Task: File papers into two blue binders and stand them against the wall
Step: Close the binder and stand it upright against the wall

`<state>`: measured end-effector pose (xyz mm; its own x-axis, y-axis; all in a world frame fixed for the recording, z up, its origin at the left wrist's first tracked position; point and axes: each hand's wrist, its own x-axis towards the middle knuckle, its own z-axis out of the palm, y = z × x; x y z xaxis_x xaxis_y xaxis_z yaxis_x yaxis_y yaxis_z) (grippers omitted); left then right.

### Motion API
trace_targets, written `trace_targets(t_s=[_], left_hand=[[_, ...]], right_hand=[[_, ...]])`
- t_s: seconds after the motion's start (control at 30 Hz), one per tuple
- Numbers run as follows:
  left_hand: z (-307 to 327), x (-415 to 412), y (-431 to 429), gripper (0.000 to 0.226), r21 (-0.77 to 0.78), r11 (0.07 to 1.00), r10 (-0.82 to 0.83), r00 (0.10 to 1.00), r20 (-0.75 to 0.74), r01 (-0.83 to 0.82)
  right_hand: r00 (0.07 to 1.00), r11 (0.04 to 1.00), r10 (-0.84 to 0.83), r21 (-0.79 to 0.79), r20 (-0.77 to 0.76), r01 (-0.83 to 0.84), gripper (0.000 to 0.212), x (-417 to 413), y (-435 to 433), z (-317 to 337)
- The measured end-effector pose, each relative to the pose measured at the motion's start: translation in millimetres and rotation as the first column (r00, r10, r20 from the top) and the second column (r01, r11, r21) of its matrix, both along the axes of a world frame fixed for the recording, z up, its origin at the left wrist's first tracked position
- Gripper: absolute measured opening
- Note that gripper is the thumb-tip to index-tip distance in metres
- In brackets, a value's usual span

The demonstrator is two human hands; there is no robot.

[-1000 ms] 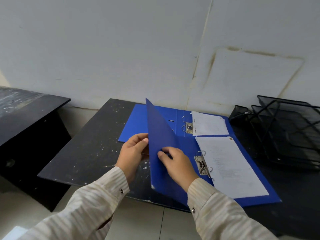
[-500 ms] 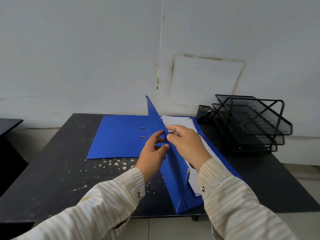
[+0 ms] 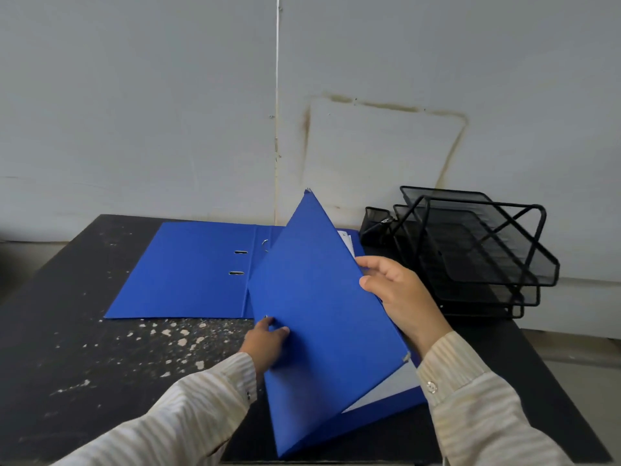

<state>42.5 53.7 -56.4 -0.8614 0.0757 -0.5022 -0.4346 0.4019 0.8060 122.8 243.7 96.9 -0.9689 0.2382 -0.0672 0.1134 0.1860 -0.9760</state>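
Two blue binders lie on a black table [image 3: 84, 348]. The near binder [image 3: 322, 317] is half closed, its front cover tilted over white paper [image 3: 393, 386] inside. My right hand [image 3: 396, 294] grips the cover's right edge, thumb on top. My left hand [image 3: 268, 341] touches the cover near its spine, fingers on the blue face. The far binder [image 3: 188, 270] lies open flat behind, with two slots in its cover and a metal ring [image 3: 265, 245] showing. Some of its paper [image 3: 346, 240] peeks out past the raised cover.
A black wire-mesh stacking tray [image 3: 477, 250] stands at the back right of the table, with a small mesh cup [image 3: 376, 227] beside it. The grey wall [image 3: 201, 112] rises right behind the table. White paint specks mark the table's left half.
The near binder's cover has swung from upright over to the right, down toward the paper. My right hand moved to the cover's right edge; my left hand dropped to the spine side.
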Motion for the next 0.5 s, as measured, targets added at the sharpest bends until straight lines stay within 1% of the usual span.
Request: trace_targets(t_s=[0.07, 0.17, 0.27, 0.33, 0.4, 0.5], left_hand=[[-10, -9, 11, 0.059, -0.012, 0.996, 0.084, 0.996, 0.033, -0.084], [-17, -14, 22, 0.060, -0.078, 0.979, 0.189, 0.982, 0.023, -0.187], [-22, -14, 33, 0.064, -0.028, 0.959, 0.283, 0.958, 0.035, -0.282], [-26, -12, 40, 0.065, 0.012, 0.943, 0.331, 0.943, 0.030, -0.332], [-28, -9, 44, 0.061, 0.032, 0.934, 0.354, 0.935, 0.019, -0.355], [-29, -3, 49, 0.050, 0.036, 0.930, 0.367, 0.930, 0.015, -0.367]], right_hand=[[1.000, 1.000, -0.013, -0.001, 0.020, 0.013, 0.031, -5, 27, -8], [0.997, 0.999, -0.046, 0.010, 0.058, 0.046, 0.032, -9, 63, -24], [0.990, 0.996, -0.088, 0.042, 0.110, 0.084, 0.031, -11, 98, -47], [0.980, 0.991, -0.102, 0.104, 0.169, 0.085, 0.032, -12, 117, -67], [0.963, 0.980, -0.109, 0.187, 0.246, 0.064, 0.033, -12, 131, -91], [0.924, 0.952, -0.097, 0.307, 0.370, -0.023, 0.043, -8, 142, -128]])
